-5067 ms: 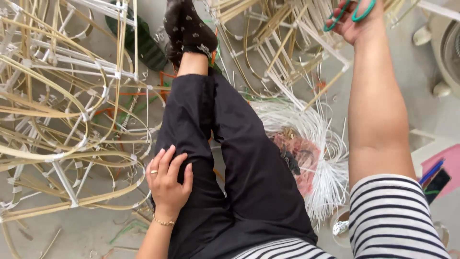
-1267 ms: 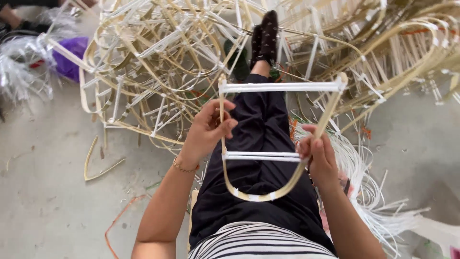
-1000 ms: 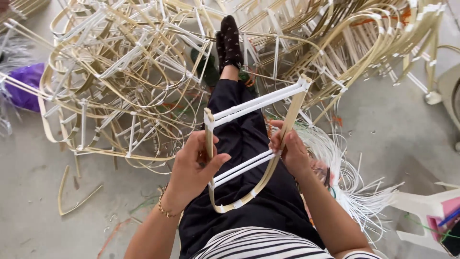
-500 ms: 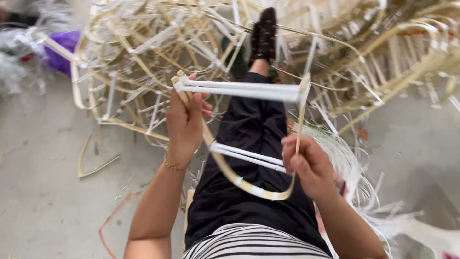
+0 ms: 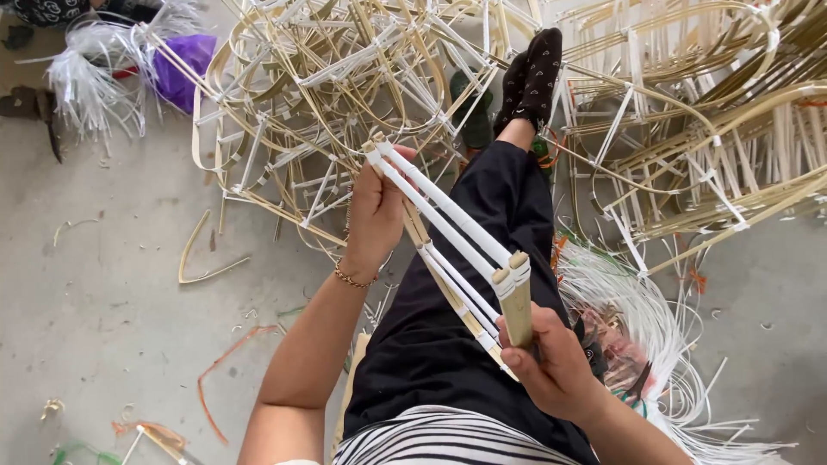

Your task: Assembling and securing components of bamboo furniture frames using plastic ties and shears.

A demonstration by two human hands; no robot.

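I hold a bent bamboo frame (image 5: 448, 232) with white crossbars over my lap. It is turned nearly edge-on to me. My left hand (image 5: 375, 211) grips its far end, next to the top crossbar. My right hand (image 5: 556, 366) grips the near end, around the tan bamboo strip just below the white-wrapped joint. My legs in black trousers (image 5: 482, 284) stretch out under the frame, ending in black socks (image 5: 534, 73).
A big heap of similar bamboo frames (image 5: 362, 77) covers the floor ahead and to the right. White plastic strips (image 5: 655, 327) lie by my right leg. A purple bag (image 5: 185, 69) and more white strips (image 5: 95, 60) sit at the far left. Loose bamboo offcuts (image 5: 202, 258) dot the concrete.
The frame has turned from facing me flat to almost edge-on. My left hand moved up and away with its end; my right hand drew its end toward me.
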